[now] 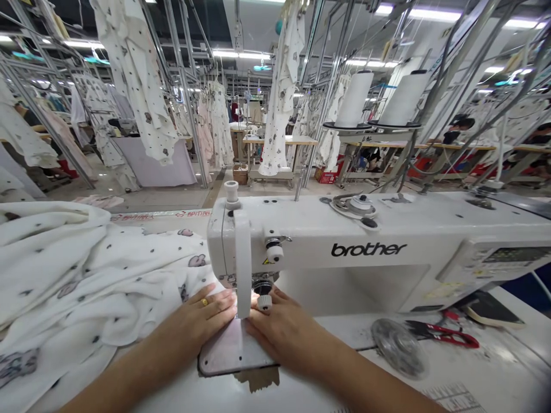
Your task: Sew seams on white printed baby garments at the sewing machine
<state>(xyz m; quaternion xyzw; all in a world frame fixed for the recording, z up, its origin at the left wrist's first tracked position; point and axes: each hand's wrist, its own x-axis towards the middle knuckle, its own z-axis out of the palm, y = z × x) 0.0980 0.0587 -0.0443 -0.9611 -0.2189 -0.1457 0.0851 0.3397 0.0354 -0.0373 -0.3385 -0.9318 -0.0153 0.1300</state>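
Observation:
A white Brother sewing machine (365,252) stands across the table in front of me. My left hand (202,318), with a gold ring on one finger, lies flat on white printed fabric (86,281) just left of the needle bar, fingers stretched toward the presser foot. My right hand (282,327) rests flat on the machine bed just right of the needle, fingers extended toward the presser foot area. The fabric is bunched in a big pile to my left. The needle itself is hidden behind the machine's face guard (242,264).
Red-handled thread snips (447,334) and a round metal disc (398,347) lie on the table to the right. Two white thread cones (379,97) stand behind the machine. Printed garments (138,80) hang from overhead rails; other workstations and people sit at the far right.

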